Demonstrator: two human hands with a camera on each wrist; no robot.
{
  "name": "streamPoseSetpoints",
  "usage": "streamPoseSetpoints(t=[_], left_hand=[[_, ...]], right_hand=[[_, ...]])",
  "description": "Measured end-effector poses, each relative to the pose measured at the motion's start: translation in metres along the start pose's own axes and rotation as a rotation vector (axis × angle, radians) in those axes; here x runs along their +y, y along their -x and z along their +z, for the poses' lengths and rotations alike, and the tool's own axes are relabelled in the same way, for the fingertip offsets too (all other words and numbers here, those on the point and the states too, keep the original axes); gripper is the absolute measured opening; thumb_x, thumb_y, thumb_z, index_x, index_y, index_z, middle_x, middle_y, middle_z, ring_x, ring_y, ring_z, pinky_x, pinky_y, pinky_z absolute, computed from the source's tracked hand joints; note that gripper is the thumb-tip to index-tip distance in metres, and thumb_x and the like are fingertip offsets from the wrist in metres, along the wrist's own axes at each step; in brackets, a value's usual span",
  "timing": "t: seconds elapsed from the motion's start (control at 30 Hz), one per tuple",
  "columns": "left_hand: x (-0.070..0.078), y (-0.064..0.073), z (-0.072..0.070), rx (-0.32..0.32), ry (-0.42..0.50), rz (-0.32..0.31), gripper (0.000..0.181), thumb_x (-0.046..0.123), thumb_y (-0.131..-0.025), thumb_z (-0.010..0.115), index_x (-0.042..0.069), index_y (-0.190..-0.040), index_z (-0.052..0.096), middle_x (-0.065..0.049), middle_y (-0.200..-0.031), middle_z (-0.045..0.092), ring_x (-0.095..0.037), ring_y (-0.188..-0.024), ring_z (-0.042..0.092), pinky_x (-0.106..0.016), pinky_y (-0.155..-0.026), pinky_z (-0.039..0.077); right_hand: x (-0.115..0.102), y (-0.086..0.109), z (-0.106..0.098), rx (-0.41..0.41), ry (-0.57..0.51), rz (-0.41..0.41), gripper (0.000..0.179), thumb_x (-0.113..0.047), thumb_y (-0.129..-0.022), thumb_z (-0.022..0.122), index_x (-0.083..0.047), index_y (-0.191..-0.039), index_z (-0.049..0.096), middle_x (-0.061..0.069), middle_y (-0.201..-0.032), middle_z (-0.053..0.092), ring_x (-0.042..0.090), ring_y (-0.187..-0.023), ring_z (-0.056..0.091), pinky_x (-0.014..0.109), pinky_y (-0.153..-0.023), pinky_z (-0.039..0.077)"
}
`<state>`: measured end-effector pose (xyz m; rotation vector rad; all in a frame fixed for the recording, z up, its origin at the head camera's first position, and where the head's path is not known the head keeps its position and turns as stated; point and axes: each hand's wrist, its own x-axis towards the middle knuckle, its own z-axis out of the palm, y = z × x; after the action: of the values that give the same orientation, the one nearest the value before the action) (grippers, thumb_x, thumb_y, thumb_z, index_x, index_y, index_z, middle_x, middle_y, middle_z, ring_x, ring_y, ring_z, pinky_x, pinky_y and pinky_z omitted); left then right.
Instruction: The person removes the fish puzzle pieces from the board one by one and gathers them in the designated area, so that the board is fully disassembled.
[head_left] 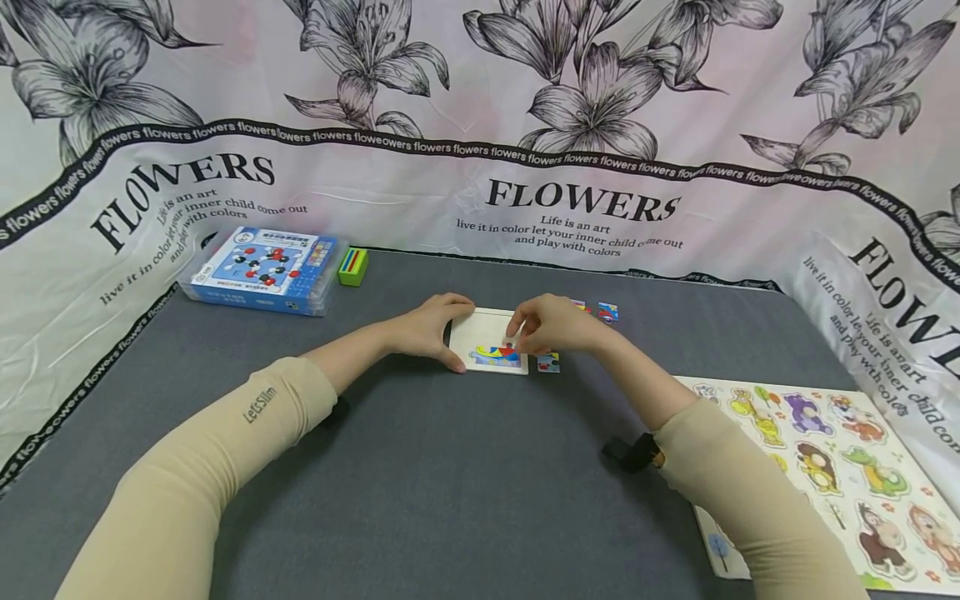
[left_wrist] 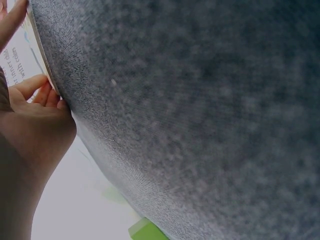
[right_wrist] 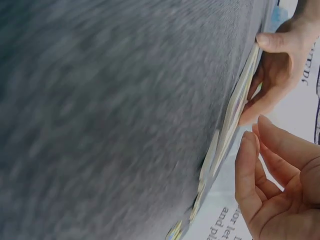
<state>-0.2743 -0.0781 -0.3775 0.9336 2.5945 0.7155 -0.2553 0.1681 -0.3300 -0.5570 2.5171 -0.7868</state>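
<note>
A small white puzzle tray [head_left: 487, 318] lies on the grey cloth, with joined yellow, blue and red puzzle pieces [head_left: 491, 357] along its front part. My left hand [head_left: 429, 329] grips the tray by its left side, the thumb at the front corner and the fingers at the back one. Over the tray's right part, my right hand [head_left: 555, 325] has thumb and fingertips drawn together, pinching what looks like a small puzzle piece [head_left: 509, 342], mostly hidden by the fingers. Just right of the tray lies a loose puzzle piece [head_left: 549, 363], partly under that hand.
More loose pieces [head_left: 608, 312] lie behind the right hand. A large animal puzzle board [head_left: 847, 450] sits at the right, partly under the right forearm. At the back left are a blue boxed model set [head_left: 258, 271] and a green box [head_left: 353, 267]. Flowered cloth [head_left: 570, 208] hangs behind.
</note>
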Motion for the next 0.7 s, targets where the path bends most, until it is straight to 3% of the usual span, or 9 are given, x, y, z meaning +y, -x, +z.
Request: streamPoseSetpoints(t=[0.17, 0.33, 0.7], left_hand=[[0.0, 0.001, 0.0, -0.002, 0.008, -0.002, 0.102, 0.038, -0.074, 0.085, 0.004, -0.154, 0.032, -0.012, -0.158, 0.031, -0.031, -0.146, 0.027, -0.049, -0.121, 0.027], [0.0, 0.002, 0.0, 0.001, 0.017, 0.013, 0.102, 0.037, -0.073, 0.086, 0.003, -0.153, 0.033, -0.013, -0.157, 0.032, -0.032, -0.146, 0.028, -0.049, -0.121, 0.027], [-0.003, 0.001, -0.001, -0.001, 0.03, 0.028, 0.103, 0.038, -0.074, 0.086, 0.003, -0.154, 0.032, -0.014, -0.158, 0.031, -0.034, -0.146, 0.027, -0.05, -0.121, 0.027]], right_hand=[[-0.009, -0.006, 0.007, -0.01, -0.001, -0.018, 0.019, -0.009, -0.086, 0.069, -0.009, -0.104, 0.07, 0.006, -0.086, 0.068, 0.013, -0.069, 0.062, 0.025, -0.066, 0.054], [-0.015, -0.014, 0.012, -0.04, 0.004, -0.043, 0.021, -0.008, -0.085, 0.07, -0.008, -0.106, 0.07, 0.007, -0.088, 0.067, 0.013, -0.069, 0.06, 0.024, -0.064, 0.052], [-0.027, -0.02, 0.017, -0.071, 0.031, -0.023, 0.029, -0.01, -0.083, 0.077, -0.012, -0.111, 0.068, 0.008, -0.094, 0.071, 0.015, -0.071, 0.064, 0.025, -0.066, 0.054]])
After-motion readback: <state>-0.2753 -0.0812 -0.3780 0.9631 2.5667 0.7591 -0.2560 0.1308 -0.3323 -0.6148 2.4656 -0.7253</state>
